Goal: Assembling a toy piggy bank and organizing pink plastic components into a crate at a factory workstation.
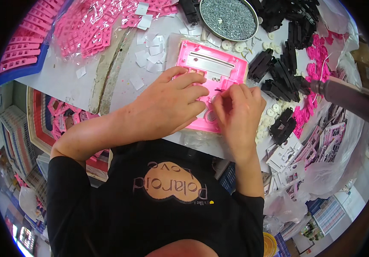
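A pink rectangular plastic casing (236, 70) lies on the worktable in front of me, with a long slotted silvery strip and round openings in it. My left hand (163, 103) rests across its left side, palm down, fingers apart and slightly bent on the plastic. Over the casing's right part, my right hand (242, 109) is closed in a pinch. A small dark sliver shows beside those fingertips; whatever lies between them is too hidden to name.
A round metal tray (256, 26) full of small screws stands behind the casing. Black plastic parts (282, 73), white wheels (266, 122) and a mounted dark tool (343, 92) are at the right. Bagged pink parts (86, 34) and white paper pieces (154, 51) lie at the left.
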Demonstrator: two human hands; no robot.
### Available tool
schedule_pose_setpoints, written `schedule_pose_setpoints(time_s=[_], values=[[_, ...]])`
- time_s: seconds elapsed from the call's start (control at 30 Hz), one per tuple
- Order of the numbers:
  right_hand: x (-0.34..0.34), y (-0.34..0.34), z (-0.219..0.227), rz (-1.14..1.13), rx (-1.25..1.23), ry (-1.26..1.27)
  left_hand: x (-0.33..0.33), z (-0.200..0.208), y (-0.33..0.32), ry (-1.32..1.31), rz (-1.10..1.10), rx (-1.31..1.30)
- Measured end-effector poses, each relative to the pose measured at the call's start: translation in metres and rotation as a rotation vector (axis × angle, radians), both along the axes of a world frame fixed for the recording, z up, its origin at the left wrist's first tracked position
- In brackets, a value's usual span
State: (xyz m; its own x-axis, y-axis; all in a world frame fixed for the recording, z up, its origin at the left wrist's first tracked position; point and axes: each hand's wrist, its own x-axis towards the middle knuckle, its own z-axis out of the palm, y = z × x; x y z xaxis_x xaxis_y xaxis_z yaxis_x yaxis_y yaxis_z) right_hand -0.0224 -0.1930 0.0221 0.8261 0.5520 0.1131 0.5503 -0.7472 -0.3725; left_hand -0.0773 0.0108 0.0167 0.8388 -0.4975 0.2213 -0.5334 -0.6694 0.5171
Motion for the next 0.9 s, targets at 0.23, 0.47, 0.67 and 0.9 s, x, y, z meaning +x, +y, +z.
schedule_pose_setpoints(time_s=[0.23,0.47,0.67,0.9], values=[[0.002,-0.001,-0.002,0.018,0.040,-0.007,0.119,0.001,0.017,-0.243,0.318,-0.114],[0.011,-0.014,0.002,0.159,0.067,0.024,0.201,-0.022,0.012,-0.150,0.258,0.344],[0.071,-0.050,0.023,-0.256,0.943,-0.073,0.200,-0.030,0.013,-0.202,0.255,0.391],[0.231,-0.075,0.090,0.142,1.144,0.154,0.199,-0.025,0.010,-0.197,0.237,0.237]])
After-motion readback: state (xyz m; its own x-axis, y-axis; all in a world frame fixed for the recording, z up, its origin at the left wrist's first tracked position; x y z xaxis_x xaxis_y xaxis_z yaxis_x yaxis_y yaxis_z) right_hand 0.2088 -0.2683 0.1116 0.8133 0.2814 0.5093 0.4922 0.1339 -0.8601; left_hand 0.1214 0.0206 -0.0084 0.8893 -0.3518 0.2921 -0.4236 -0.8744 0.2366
